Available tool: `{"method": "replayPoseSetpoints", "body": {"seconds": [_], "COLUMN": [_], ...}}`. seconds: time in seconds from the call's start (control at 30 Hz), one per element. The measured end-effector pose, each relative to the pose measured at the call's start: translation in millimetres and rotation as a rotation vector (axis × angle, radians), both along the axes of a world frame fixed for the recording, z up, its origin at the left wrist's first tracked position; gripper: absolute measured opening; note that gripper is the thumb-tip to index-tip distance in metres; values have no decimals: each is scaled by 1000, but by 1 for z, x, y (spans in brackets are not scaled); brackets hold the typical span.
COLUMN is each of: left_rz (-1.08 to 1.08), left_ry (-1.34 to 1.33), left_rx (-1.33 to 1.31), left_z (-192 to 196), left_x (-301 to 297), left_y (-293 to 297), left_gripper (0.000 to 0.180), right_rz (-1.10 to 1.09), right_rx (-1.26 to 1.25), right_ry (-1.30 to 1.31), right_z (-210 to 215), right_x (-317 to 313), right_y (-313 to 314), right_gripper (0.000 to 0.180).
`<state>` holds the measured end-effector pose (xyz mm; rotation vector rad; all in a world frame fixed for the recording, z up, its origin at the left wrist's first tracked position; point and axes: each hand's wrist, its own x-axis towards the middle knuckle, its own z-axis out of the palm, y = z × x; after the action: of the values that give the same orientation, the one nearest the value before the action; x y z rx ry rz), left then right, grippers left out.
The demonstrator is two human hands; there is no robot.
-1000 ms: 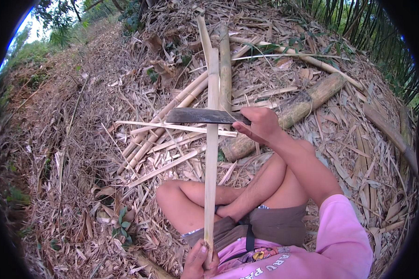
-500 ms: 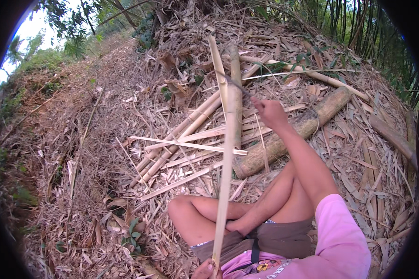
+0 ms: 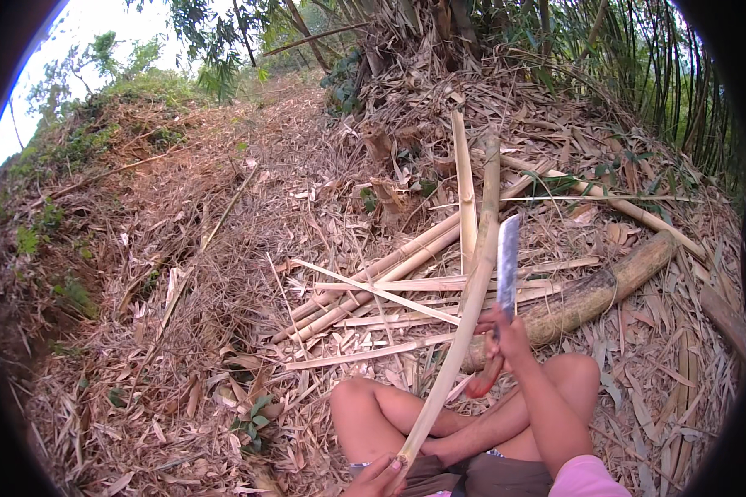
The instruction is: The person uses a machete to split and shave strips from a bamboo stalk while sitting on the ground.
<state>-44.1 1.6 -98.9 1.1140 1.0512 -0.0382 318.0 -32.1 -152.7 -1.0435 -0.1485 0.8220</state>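
In my left hand (image 3: 383,476), low in the view, is the near end of a long pale bamboo strip (image 3: 439,385). The strip slants up and away to the right, toward an upright-looking bamboo pole (image 3: 491,186); where its far end stops I cannot make out. My right hand (image 3: 510,338) grips a machete (image 3: 508,257) with a reddish curved handle, its broad blade pointing up just right of the strip. The fingers of this hand are close beside the strip; whether they touch it is unclear. Left of the pole stands a split bamboo piece (image 3: 466,190).
A thick bamboo log (image 3: 622,286) lies to the right of my crossed legs. Thin bamboo poles (image 3: 389,280) and several flat strips (image 3: 373,290) cross ahead. Dry leaves cover the slope, with a bamboo clump (image 3: 638,91) behind and a green seedling (image 3: 254,424) at left.
The machete has come back from the far bamboo toward me, and its blade now points upward. My right arm has bent. The view has tilted up and turned left; my left hand keeps the strip.
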Motion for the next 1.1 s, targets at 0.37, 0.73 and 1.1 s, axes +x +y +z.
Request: {"method": "replayPoseSetpoints", "body": {"seconds": [0.37, 0.73, 1.1], "left_rz": [-396, -146, -49], "left_ry": [-20, -171, -161], "left_rx": [532, -91, -33], "left_z": [-54, -13, 7], "left_x": [9, 92, 100], "left_y": [38, 23, 16], "left_gripper": [46, 40, 37], "right_rz": [207, 51, -10], "right_rx": [-21, -245, -186], "right_ry": [-65, -677, -1499], "right_z": [-8, -1, 5], "right_x": [-33, -51, -111], "right_y": [-4, -23, -56], "right_gripper": [20, 38, 62]}}
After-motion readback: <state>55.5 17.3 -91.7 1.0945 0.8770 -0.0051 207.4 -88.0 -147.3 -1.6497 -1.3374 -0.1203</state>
